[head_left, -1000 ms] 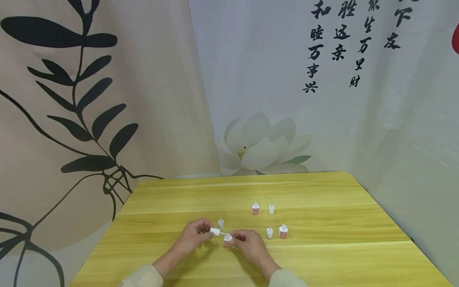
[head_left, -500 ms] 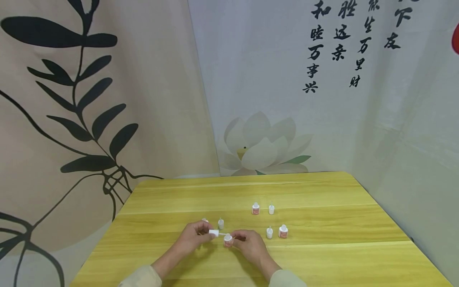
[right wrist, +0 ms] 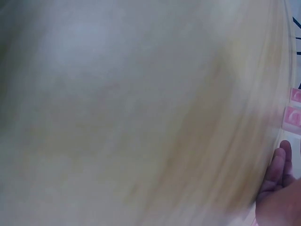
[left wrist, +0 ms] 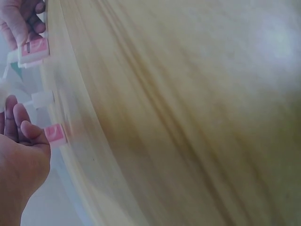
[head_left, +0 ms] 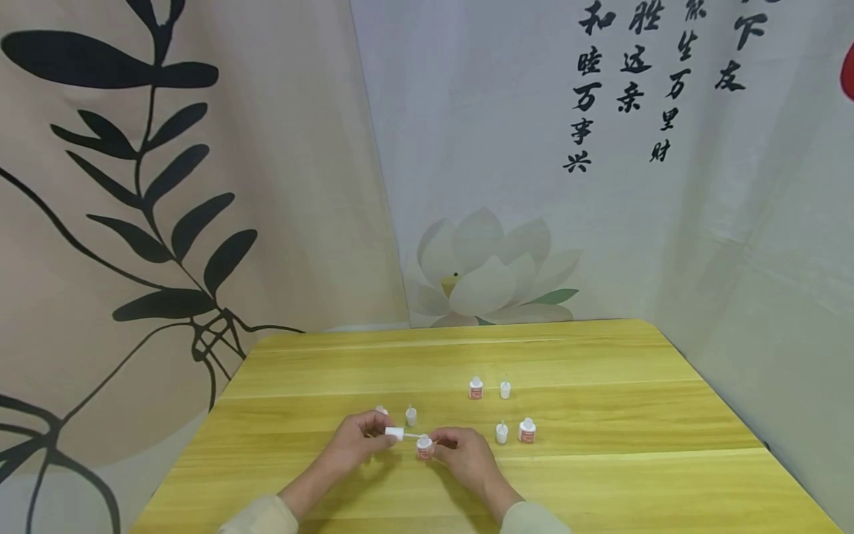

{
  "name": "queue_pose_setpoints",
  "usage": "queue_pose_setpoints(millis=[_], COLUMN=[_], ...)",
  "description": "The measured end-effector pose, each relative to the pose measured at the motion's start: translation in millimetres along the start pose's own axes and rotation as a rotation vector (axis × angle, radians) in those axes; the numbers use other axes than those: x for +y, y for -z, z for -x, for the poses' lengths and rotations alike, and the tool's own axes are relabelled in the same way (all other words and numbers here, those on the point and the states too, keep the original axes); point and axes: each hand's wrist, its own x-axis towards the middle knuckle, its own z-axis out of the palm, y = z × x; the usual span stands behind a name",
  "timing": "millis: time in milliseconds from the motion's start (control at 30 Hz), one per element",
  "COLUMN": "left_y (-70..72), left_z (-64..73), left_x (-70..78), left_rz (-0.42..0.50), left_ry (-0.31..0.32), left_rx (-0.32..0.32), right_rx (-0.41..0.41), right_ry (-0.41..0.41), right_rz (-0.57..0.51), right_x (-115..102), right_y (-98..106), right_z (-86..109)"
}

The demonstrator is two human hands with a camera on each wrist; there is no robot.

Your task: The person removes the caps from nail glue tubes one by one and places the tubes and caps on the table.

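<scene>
My left hand (head_left: 360, 437) pinches a white cap (head_left: 395, 433) tilted nearly level, its thin applicator stem pointing right. The stem's tip is right at the mouth of a small white bottle (head_left: 424, 448) with a pink label. From the right, my right hand (head_left: 467, 456) grips this bottle, which is upright at table level. The left wrist view shows the same bottle (left wrist: 35, 51) under the right fingers. Close behind the left hand stands another pink-labelled bottle (left wrist: 55, 134), mostly hidden in the head view. Beside it is a white cap (head_left: 411, 416), stem up.
At the back of the wooden table (head_left: 300, 371) stand an uncapped bottle (head_left: 476, 389) and a cap (head_left: 505, 389). Right of my right hand are another cap (head_left: 502, 432) and bottle (head_left: 527, 430). Curtains with printed plants and writing (head_left: 590, 89) hang behind.
The left hand has shifted slightly left with the cap, and more of the stem shows outside the bottle. A bottle top now shows behind that hand. The right hand and its bottle stay put.
</scene>
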Motion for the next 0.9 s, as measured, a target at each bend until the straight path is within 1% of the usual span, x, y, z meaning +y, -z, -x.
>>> queue_pose_setpoints(millis=[300, 467, 567, 600, 667, 900], left_y=[1.5, 0.2, -1.4, -2.1, -3.3, -5.9], left_z=[-0.3, -2.5, -3.1, -2.1, -2.8, -5.1], left_x=[2.0, 3.1, 6.4, 10.6, 11.9, 9.8], left_rz=[0.015, 0.015, 0.023, 0.030, 0.033, 0.030], left_ry=[0.033, 0.027, 0.026, 0.027, 0.030, 0.018], left_rx=[0.027, 0.032, 0.040, 0.043, 0.050, 0.058], right_rx=[0.020, 0.013, 0.003, 0.001, 0.000, -0.002], right_ry=[0.030, 0.016, 0.005, 0.003, 0.004, -0.001], right_rz=[0.018, 0.012, 0.009, 0.010, 0.013, 0.017], right_x=[0, 0, 1, 1, 1, 0], right_y=[0, 0, 1, 1, 1, 1], right_z=[-0.7, -0.4, -0.1, 0.1, 0.1, 0.4])
